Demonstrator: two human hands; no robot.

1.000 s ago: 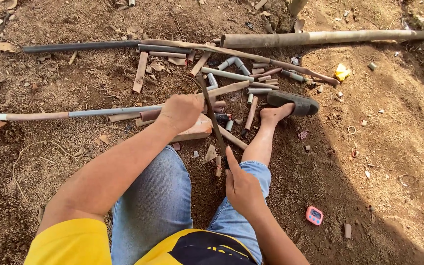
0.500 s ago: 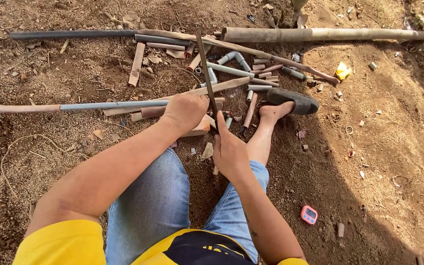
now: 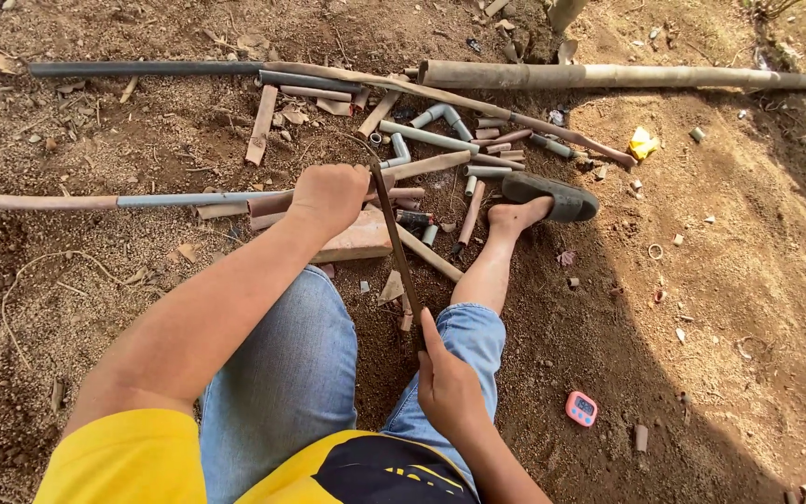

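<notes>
Yellow shirt [image 3: 123, 462], blue jeans [image 3: 282, 373], dark sandal [image 3: 552, 194], bare forearms

**One head camera, looking steeply down**

There is a single view, worn on the person's head and tilted sharply down over their own lap. It faces forward and downward, so the yellow shirt [image 3: 123, 462] fills the bottom edge and the dirt ground [image 3: 748, 280] spreads to the top. Both forearms run up from the lower edge; the left hand [image 3: 328, 194] and right hand [image 3: 448, 387] sit near, about mid-frame. The long pipe [image 3: 627, 77] lies farthest off, along the top. No second view shares the scene.
</notes>
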